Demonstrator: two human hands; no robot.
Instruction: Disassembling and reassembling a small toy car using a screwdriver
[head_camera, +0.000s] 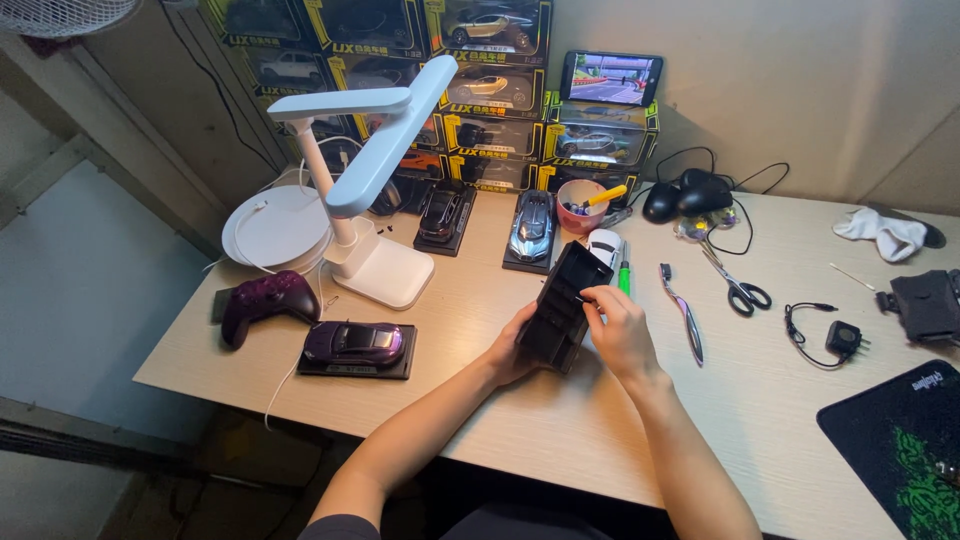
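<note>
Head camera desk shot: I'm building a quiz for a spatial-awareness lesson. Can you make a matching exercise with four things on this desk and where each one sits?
Things:
1. black base
2. purple game controller
3. scissors
4. phone

Places:
A. propped on top of the stacked model car boxes
B. held between the left hand and the right hand
C. at the desk's left end, beside the purple model car
D. flat on the desk, right of the hands, below the black mice

Pairs: 1-B, 2-C, 3-D, 4-A
</note>
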